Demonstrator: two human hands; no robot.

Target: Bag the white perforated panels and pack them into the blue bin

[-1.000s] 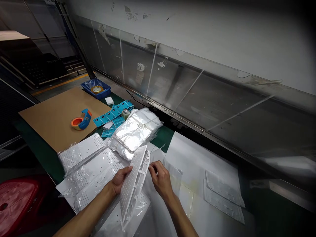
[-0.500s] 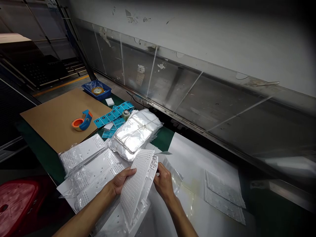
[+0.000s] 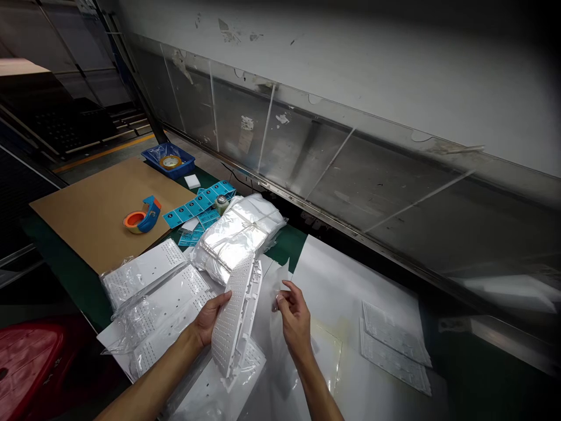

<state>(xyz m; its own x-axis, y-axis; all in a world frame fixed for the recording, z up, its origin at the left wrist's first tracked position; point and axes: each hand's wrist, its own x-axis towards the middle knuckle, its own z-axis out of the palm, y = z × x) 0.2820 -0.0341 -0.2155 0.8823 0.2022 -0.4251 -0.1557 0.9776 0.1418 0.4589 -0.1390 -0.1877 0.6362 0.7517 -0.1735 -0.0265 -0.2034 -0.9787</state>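
Note:
My left hand (image 3: 207, 320) is closed on a pair of white perforated plastic panels (image 3: 236, 316), thumb on the near face, and holds them tilted on edge. To the right of them, my right hand (image 3: 294, 313) pinches a clear plastic bag (image 3: 280, 339), whose lower part hangs down, blurred. Beneath and left of the panels lie several bagged white panels (image 3: 170, 292). A tied stack of clear plastic bags (image 3: 241, 231) rests just beyond the held panels.
On the brown cardboard sheet (image 3: 100, 204) sits an orange and blue tape dispenser (image 3: 142, 216). Behind are a blue tray (image 3: 186, 166), blue label strips (image 3: 199, 204) and a small jar (image 3: 221, 203). Two panels (image 3: 394, 345) lie at right. A red stool (image 3: 30, 362) stands lower left.
My right hand has come away from the panels' edge and now holds up the clear bag. The panels in my left hand have turned more edge-on and shifted slightly left.

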